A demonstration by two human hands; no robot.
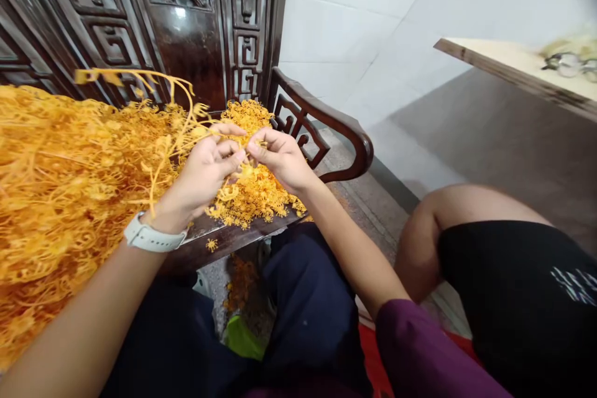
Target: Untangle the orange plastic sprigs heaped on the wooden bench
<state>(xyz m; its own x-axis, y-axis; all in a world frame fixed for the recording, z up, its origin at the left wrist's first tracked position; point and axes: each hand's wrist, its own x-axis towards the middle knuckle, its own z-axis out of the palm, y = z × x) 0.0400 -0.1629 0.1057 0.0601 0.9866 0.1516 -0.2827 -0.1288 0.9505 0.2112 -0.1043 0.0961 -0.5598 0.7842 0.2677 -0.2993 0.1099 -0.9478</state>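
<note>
My left hand [205, 171], with a white watch on its wrist, and my right hand [280, 158] meet over the seat of a dark carved wooden bench [321, 115]. Both pinch the same orange plastic strand piece [245, 165], fingers closed on it. A big tangled heap of orange plastic strands [69, 180] fills the bench seat at the left. A smaller pile of small orange flower-shaped pieces [254, 196] lies under my hands. One loose piece [212, 244] sits on the seat's front edge.
Another person's bare knee and black shorts [489, 249] are at the right. A pale table edge [513, 68] with glasses on it stands at the far right. More orange bits [240, 283] lie on the floor between my legs. White tiled wall behind.
</note>
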